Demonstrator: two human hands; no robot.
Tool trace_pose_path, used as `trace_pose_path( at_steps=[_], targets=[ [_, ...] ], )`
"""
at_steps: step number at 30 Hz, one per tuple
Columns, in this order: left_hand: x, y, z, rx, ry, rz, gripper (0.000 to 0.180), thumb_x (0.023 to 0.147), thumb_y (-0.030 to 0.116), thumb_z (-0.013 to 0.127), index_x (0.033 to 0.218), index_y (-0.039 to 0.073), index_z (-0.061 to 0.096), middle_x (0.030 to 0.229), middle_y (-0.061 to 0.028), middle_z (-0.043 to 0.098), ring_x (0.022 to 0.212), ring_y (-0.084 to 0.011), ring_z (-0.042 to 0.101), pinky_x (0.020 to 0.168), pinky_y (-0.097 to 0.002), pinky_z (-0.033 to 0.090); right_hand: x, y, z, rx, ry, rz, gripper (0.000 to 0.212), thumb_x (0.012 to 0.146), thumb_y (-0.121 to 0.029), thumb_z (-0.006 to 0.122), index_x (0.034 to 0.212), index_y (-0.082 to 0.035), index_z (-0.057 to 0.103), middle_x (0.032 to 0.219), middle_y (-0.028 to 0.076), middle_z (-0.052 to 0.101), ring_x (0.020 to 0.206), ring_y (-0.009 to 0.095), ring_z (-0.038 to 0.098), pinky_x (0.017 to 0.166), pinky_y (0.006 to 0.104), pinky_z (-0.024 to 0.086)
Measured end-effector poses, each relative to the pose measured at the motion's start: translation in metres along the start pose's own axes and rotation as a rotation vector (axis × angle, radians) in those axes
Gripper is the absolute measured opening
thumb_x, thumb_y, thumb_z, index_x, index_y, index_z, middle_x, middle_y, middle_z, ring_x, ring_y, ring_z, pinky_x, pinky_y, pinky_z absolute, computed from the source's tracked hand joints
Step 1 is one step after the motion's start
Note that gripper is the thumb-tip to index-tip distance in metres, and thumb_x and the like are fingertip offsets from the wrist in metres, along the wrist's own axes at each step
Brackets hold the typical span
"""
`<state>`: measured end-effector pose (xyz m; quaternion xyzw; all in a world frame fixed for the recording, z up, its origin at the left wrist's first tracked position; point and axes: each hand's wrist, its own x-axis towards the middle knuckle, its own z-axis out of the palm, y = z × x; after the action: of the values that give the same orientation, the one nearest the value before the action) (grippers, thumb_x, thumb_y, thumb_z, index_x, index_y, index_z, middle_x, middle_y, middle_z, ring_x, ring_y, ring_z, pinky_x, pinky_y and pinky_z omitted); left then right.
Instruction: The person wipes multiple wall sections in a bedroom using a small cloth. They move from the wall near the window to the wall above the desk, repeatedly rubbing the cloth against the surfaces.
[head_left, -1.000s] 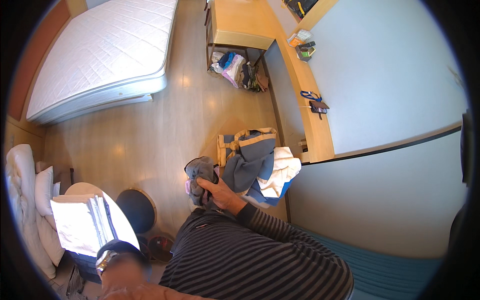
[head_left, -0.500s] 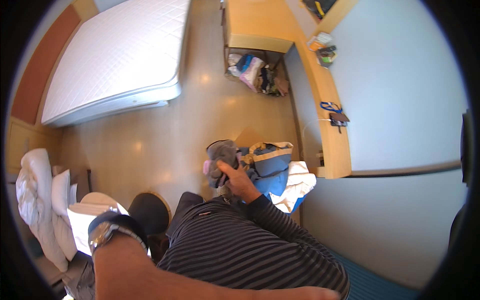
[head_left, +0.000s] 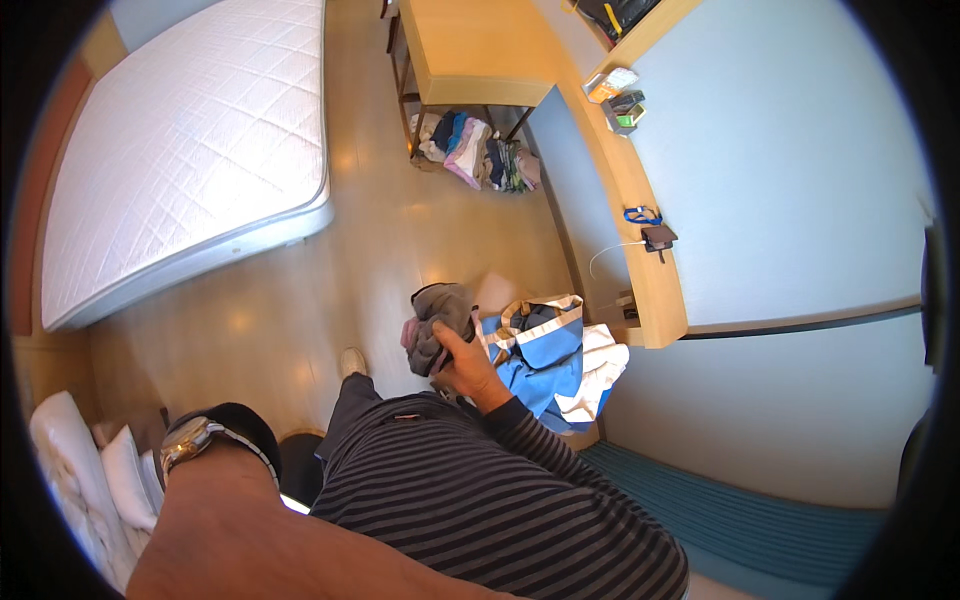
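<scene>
My right hand [head_left: 468, 368] grips a rolled bundle of grey cloth [head_left: 437, 305] with some pink or lilac fabric showing at its side. The thumb lies across the front of the bundle. Just right of it, on the floor, a blue bag [head_left: 545, 375] with tan-edged handles stands with its mouth slack. White cloth [head_left: 603, 365] spills along the bag's right side. Very close to the camera, my left hand [head_left: 255, 540] fills the lower left, with a metal watch [head_left: 190, 440] at the wrist and a dark cuff beyond it. Its fingers are outside the picture.
A bare mattress [head_left: 190, 140] stands far left. Folded clothes [head_left: 465, 150] lie beneath a wooden desk [head_left: 480, 50]. Along the right wall runs a wooden ledge [head_left: 655, 290] with a corded phone-like item. White bedding [head_left: 75, 450] is piled lower left.
The view has shifted, and more of a teal surface shows at lower right. A light shoe now shows ahead of my dark trousers. My right hand still holds the bundle beside the bag.
</scene>
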<state>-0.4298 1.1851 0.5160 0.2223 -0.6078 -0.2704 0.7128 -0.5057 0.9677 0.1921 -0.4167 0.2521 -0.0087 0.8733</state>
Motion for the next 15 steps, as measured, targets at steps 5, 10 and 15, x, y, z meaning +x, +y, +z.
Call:
trace_pose_path(
  at_steps=[5, 10, 15],
  targets=[
    [-0.02, 0.054, -0.084, -0.055, -0.005, -0.064, 0.061, 0.111, 0.048, 0.065, 0.16, 0.014, 0.052, 0.119, -0.0138, 0.083, 0.115, -0.0331, 0.077, 0.1, -0.0565, 0.061, 0.033, 0.026, 0.057, -0.036, 0.004, -0.01, 0.051, 0.104, -0.015, 0.077, 0.148, -0.002, 0.055, 0.123, 0.011, 0.073, 0.105, 0.021, 0.075, 0.084, 0.0353, 0.062],
    [-0.019, 0.081, -0.141, -0.137, 0.001, -0.157, 0.065, 0.11, 0.049, 0.066, 0.163, 0.014, 0.051, 0.121, -0.0136, 0.083, 0.118, -0.0329, 0.077, 0.102, -0.0578, 0.061, 0.058, 0.031, 0.067, 0.013, -0.021, -0.012, 0.054, 0.104, -0.018, 0.079, 0.15, -0.004, 0.055, 0.127, 0.008, 0.072, 0.117, 0.02, 0.071, 0.1, 0.0364, 0.059],
    [-0.003, 0.079, -0.183, -0.154, 0.023, -0.223, 0.068, 0.11, 0.05, 0.067, 0.166, 0.015, 0.05, 0.122, -0.0134, 0.083, 0.12, -0.0327, 0.077, 0.105, -0.0591, 0.061, 0.078, 0.01, 0.066, -0.059, 0.044, 0.024, 0.062, 0.103, -0.017, 0.078, 0.155, -0.003, 0.048, 0.134, 0.01, 0.069, 0.122, 0.022, 0.07, 0.105, 0.0392, 0.057]
  ],
)
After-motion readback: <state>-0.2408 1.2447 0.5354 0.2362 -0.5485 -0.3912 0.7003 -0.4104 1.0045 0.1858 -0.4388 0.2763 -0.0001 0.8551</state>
